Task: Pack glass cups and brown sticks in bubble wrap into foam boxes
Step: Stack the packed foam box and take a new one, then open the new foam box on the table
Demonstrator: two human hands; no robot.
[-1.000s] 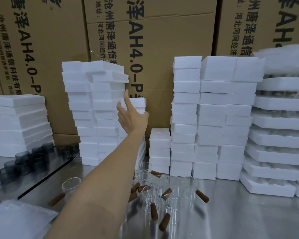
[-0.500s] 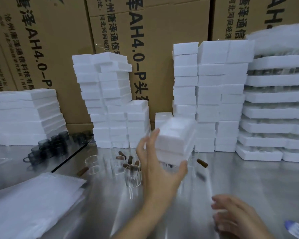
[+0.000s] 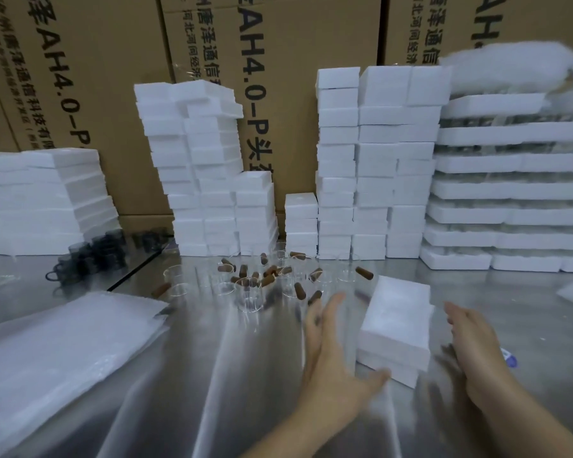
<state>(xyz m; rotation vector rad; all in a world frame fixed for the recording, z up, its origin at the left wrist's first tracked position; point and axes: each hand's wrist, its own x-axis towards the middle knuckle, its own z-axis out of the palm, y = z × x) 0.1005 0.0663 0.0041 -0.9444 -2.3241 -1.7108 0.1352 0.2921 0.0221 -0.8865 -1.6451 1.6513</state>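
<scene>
A white foam box [image 3: 396, 322] lies on the steel table [image 3: 212, 375] in front of me. My left hand [image 3: 331, 352] is just left of the box with straight fingers, thumb near its front corner. My right hand [image 3: 473, 352] hovers just right of the box, fingers extended, holding nothing. Both hands are motion-blurred. Clear glass cups [image 3: 248, 292] and brown sticks [image 3: 300, 290] are scattered on the table beyond the box. A stack of bubble wrap sheets [image 3: 60, 352] lies at the left.
Tall stacks of white foam boxes [image 3: 205, 166] stand at the back, with foam trays [image 3: 510, 193] at the right and flat foam pieces [image 3: 40, 200] at the left. Dark glass mugs [image 3: 90, 256] sit left. Cardboard cartons [image 3: 295, 61] form the back wall.
My left hand reached to the foam stack, carried one box back, and set it on the table. It has let go. My right hand came up beside the box.
</scene>
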